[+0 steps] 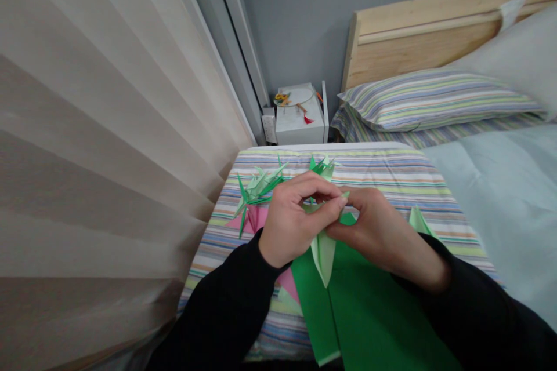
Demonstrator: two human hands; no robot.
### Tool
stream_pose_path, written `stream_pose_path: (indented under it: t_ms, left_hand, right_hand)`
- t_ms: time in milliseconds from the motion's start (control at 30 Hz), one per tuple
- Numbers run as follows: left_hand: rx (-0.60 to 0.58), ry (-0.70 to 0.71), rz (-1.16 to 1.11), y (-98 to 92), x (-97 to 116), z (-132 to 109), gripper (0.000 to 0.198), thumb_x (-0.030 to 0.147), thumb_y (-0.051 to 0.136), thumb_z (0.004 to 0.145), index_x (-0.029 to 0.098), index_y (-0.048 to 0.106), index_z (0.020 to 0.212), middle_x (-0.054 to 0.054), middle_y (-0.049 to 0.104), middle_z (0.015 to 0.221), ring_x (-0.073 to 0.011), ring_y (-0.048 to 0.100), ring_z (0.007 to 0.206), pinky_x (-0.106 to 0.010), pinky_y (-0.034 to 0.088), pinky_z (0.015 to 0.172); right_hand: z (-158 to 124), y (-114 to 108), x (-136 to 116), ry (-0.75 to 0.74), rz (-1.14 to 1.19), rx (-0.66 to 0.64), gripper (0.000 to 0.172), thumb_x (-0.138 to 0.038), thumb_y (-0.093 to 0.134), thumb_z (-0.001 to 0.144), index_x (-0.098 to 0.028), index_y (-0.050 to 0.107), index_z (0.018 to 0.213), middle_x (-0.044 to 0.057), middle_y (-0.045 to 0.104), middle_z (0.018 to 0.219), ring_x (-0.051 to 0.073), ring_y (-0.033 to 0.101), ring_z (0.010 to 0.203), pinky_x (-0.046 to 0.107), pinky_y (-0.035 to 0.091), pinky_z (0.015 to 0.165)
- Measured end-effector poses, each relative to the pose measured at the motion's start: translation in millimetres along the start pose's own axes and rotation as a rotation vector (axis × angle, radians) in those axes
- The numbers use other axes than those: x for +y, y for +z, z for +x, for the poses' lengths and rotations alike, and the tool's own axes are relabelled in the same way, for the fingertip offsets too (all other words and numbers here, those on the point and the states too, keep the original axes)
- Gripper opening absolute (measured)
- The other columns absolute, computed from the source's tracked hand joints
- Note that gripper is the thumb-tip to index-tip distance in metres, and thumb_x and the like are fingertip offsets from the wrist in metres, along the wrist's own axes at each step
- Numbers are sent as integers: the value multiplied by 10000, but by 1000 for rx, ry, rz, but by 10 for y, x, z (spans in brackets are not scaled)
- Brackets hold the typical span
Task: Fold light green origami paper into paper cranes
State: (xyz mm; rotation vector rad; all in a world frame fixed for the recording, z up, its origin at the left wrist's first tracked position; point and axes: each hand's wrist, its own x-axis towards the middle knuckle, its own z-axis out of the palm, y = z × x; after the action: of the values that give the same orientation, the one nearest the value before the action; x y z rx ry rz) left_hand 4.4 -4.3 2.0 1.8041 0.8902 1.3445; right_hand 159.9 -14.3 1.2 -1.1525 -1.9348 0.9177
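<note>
Between both hands is a pale green folded origami paper (323, 255), its long point hanging down toward me. My left hand (302, 211) pinches its upper end from the left with thumb and forefinger. From the right, my right hand (369, 223) pinches the same end, the fingertips of both hands meeting. Part of the paper is hidden behind the fingers. Below it lie large dark green paper sheets (374, 307). Left of my left hand sit several green folded paper pieces (261, 182) with pointed ends, close to pink paper (255, 218).
A striped cloth (374, 174) covers the small table. More green folded pieces (322, 167) lie beyond my hands, and a pale green piece (418, 221) is near my right wrist. A curtain (108, 127) borders the left, a bed (500, 168) the right. A white cabinet (300, 127) stands behind.
</note>
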Motion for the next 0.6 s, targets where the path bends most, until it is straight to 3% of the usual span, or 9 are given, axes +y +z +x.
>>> stream_pose_path:
  t_ms: [167, 367, 600]
  left_hand:
    - [-33, -56, -1, -16, -5, 13, 87, 168, 742, 827, 185, 728, 743, -21, 694, 754, -153, 629, 734, -291, 478, 679]
    - [-27, -105, 13, -26, 7, 24, 98, 176, 749, 820, 182, 721, 727, -20, 683, 738, -152, 608, 722, -290, 454, 662]
    - [-10, -26, 8, -27, -19, 19, 84, 164, 749, 838, 180, 724, 759, -20, 700, 764, -153, 627, 747, -298, 476, 706]
  right_hand:
    - [8, -19, 8, 27, 19, 0, 107, -144, 637, 791, -171, 675, 695, 15, 708, 717, 204, 658, 727, 323, 478, 704]
    - [17, -125, -31, 46, 23, 98, 163, -154, 646, 805, -198, 665, 649, -22, 674, 645, 180, 647, 683, 299, 489, 697]
    - [4, -149, -47, 10, 48, 126, 151, -154, 658, 808, -216, 686, 672, -37, 693, 662, 159, 654, 682, 267, 492, 687]
